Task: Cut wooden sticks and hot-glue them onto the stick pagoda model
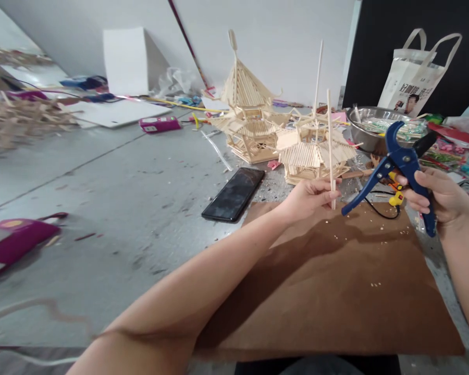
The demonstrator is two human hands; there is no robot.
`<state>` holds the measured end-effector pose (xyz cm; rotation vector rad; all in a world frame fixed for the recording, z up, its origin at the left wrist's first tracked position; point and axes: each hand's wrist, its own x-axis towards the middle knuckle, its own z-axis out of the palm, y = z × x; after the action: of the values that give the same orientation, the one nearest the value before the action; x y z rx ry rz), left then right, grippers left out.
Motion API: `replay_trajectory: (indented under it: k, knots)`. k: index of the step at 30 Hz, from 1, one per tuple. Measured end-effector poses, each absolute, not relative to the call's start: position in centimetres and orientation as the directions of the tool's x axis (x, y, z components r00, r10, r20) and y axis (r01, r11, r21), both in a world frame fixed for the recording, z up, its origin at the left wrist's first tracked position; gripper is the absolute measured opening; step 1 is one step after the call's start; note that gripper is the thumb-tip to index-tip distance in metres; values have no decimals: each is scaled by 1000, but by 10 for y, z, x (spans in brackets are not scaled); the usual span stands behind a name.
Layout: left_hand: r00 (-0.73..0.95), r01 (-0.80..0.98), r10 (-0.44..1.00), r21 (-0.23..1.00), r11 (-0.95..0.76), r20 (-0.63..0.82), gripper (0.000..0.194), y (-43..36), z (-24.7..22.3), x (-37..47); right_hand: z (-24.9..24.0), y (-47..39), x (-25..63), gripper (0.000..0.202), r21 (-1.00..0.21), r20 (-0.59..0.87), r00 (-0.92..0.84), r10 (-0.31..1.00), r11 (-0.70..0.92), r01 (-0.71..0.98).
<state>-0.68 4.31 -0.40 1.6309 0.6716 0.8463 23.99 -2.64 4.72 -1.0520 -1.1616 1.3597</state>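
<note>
One long stick (330, 135) stands nearly upright, pinched in the left hand (310, 200) near the far edge of the paper (347, 297); the right hand (440, 195) clasps a cutter (404, 159).

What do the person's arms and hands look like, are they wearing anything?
The left hand and right hand are bare: no gloves or rings show. The left arm and right arm show no sleeves, watch or bracelet.

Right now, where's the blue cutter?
Head view, right side: the blue cutter is in the right hand, in front of the metal bowl.
</note>
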Motion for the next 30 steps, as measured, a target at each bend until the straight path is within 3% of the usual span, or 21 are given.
replay_trajectory:
  k: [5,8,12,19,25,30]
  knots:
    - [733,-13,680,1000,2,9,18,40,-1,-7,46,-27,234,19,-981,-6,-102,995,-25,-190]
    - [783,9,621,999,37,-30,20,41,-1,-7,43,-23,235,17,-977,-1,-76,997,-17,-211]
    - [702,53,712,998,-23,-21,21,41,-7,-5,40,-20,237,18,-979,-4,-54,999,-15,-204]
    - [486,83,863,975,-204,140,24,31,-14,5,39,-24,222,22,-958,48,16,999,50,-284]
    - [401,36,910,990,-134,109,25,14,-21,12,23,-23,202,26,-964,-28,12,1000,-24,-264]
    - [347,-109,935,993,-36,72,27,7,-22,15,16,-27,192,19,-964,17,82,996,38,-263]
